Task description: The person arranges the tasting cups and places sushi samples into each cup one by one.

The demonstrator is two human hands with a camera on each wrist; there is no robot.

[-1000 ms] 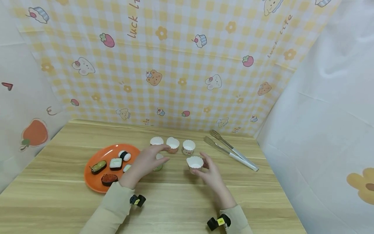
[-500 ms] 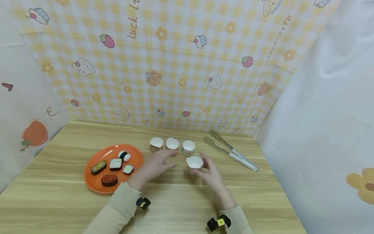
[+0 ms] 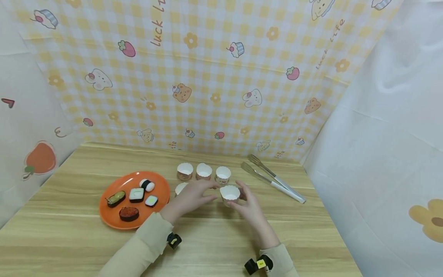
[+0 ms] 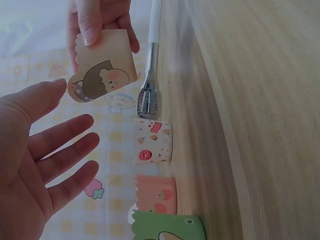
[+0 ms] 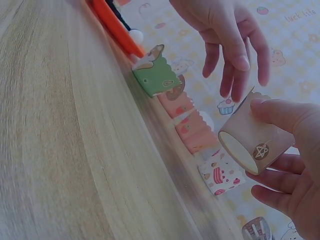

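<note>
My right hand (image 3: pixel 252 207) holds a beige paper baking cup (image 3: pixel 230 193) above the table, thumb on one side and fingers on the other. A cartoon figure on the cup's side shows in the left wrist view. My left hand (image 3: pixel 192 197) reaches toward the cup from the left with its fingers spread and holds nothing. Its thumb tip is close to the cup's rim; I cannot tell if they touch. A green baking cup (image 5: pixel 159 77) stands on the table, partly hidden behind the left hand in the head view.
Behind the hands stand three more baking cups in a row: a brown one (image 3: pixel 185 172), a pink one (image 3: pixel 204 172) and a white patterned one (image 3: pixel 223 175). An orange plate (image 3: pixel 110 216) with several sushi pieces lies left. Metal tongs (image 3: pixel 285 192) lie at right.
My left hand has moved right, away from the green cup and toward the cup in my right hand. The green cup stays on the table. The right hand has barely moved.
</note>
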